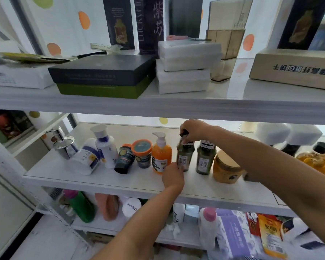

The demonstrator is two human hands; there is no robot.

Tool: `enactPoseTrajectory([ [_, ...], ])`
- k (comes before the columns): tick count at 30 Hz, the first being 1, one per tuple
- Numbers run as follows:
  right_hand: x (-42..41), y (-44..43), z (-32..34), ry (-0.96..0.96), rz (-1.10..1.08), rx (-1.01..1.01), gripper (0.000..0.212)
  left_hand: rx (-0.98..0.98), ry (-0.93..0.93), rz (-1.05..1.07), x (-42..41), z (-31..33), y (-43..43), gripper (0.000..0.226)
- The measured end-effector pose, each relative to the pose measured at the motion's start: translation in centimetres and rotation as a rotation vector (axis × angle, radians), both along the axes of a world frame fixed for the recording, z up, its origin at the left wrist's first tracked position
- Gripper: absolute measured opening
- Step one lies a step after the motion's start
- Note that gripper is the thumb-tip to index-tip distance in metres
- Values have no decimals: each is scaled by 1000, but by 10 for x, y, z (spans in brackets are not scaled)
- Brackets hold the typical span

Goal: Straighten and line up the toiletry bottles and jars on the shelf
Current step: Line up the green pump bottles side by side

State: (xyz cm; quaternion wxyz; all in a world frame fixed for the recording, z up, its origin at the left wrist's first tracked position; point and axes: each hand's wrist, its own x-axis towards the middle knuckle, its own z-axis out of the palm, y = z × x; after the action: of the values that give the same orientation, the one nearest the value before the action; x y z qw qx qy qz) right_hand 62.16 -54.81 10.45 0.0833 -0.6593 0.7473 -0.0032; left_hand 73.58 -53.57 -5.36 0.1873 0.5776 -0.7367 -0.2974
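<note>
Your right hand (192, 131) has its fingers curled round the cap of the green bottle (185, 158), which stands upright on the middle shelf (120, 182) between the orange pump bottle (160, 156) and a matching bottle (204, 159). Your left hand (173, 176) curls at its base, apparently pinching it, though the fingertips are hidden

A white shelving unit (158, 106) with glossy boards stood in front of a white curtain (68, 34) scattered with orange and yellow-green dots. Bright daylight came through the fabric and shone off the upper board. At lower left lay a pale floor (51, 241), and a white panel (6, 207) ran beside the unit's frame.
</note>
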Motion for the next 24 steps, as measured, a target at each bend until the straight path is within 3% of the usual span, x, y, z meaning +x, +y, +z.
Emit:
enactPoseTrajectory([
  [9,-1,-5,1,-12,-12,67,39,-72,-174,42,15,-7,-2,33],
  [12,10,-12,7,-43,-10,131,52,-34,-219,130,28,-10,-5,37],
  [14,21,-17,10,-83,20,137,67,21,-211,201,36,-9,-11,42],
  [17,44,-29,6,66,111,82,75,66,-150,229,44,-5,-20,56],
  [21,66,-44,-13,141,152,68,74,55,-82,146,48,-4,-25,56],
  [24,67,-48,-15,134,132,49,61,50,-76,128,49,-5,-29,51],
])
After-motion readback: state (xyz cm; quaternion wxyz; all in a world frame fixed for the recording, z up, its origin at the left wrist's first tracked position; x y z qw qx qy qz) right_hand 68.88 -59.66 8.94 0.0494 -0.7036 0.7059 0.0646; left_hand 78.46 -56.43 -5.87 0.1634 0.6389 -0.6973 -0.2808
